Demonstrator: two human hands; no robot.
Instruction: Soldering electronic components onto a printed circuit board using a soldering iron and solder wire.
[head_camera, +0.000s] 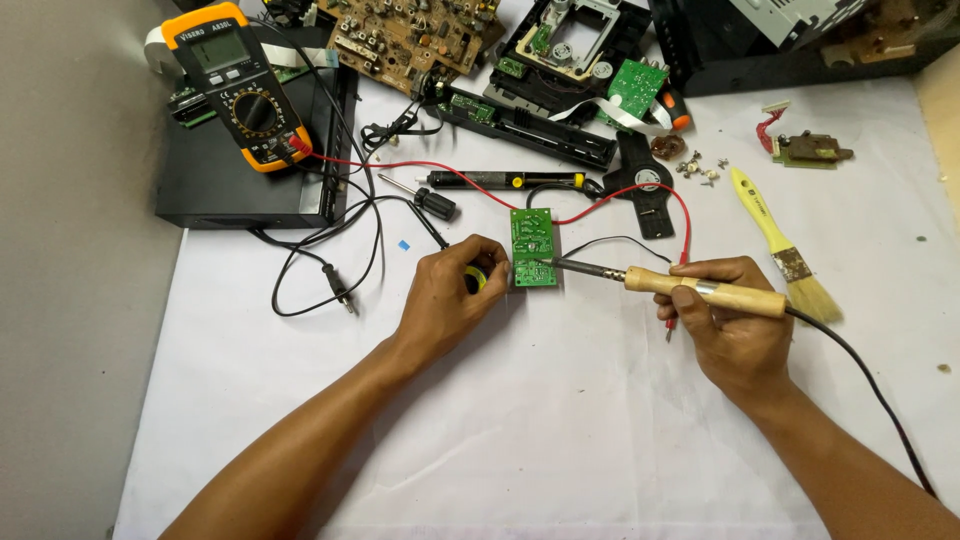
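A small green circuit board (533, 246) lies on the white sheet at the centre. My left hand (455, 292) rests just left of it, fingers curled on a small black and yellow object at the board's edge. My right hand (725, 325) grips the wooden handle of a soldering iron (700, 291). Its metal tip points left and touches the lower part of the board. The iron's black cord runs off to the lower right.
A yellow multimeter (240, 85) stands on a black box (245, 170) at the upper left, its red lead trailing toward the board. A desoldering pump (505, 180), a screwdriver (425, 198), a yellow brush (785, 250), loose screws and dismantled circuit boards lie along the back.
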